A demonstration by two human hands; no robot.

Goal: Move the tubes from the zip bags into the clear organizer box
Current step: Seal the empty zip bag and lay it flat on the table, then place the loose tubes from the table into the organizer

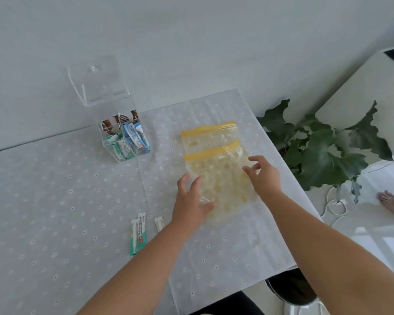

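Two clear zip bags with yellow seals lie overlapped on the white cloth; the nearer bag [223,178] covers most of the farther bag [208,133]. Both look flat and I see no tubes in them. My left hand [189,201] rests with spread fingers on the near bag's left edge. My right hand [263,171] hovers over its right side, fingers apart. The clear organizer box [123,137] stands at the back left with its lid raised, holding brown, blue and green tubes. Three green-and-white tubes [138,233] lie on the cloth left of my left forearm.
The table [55,201] is covered by a white eyelet cloth and ends at the right near a leafy green plant [323,151]. A white cable [334,205] and a person's bare foot [391,201] are on the floor at the right. A dark stool sits below the front edge.
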